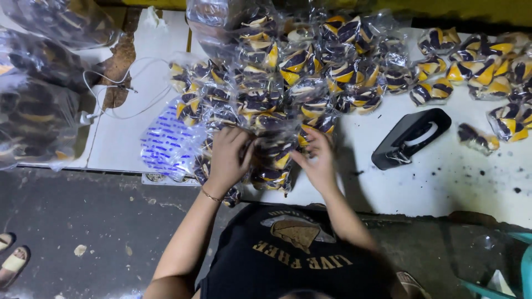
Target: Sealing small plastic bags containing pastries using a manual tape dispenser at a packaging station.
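Note:
My left hand (227,158) and my right hand (317,160) grip a large clear plastic bag (271,133) stuffed with small wrapped packets of yellow, dark purple and white striped pieces. Both hands pinch the bag's near end over the front edge of the white table (443,188). A thin bracelet circles my left wrist. More of these clear packets (310,61) lie heaped just beyond the bag, across the table's middle and back.
A black tape dispenser (410,138) lies right of my hands. Loose packets (487,66) cover the far right. A clear bag with blue print (166,141) sits left of the heap, near a white cable (119,83). Big filled bags (39,105) stand at left. Sandalled feet (11,260) show at bottom left.

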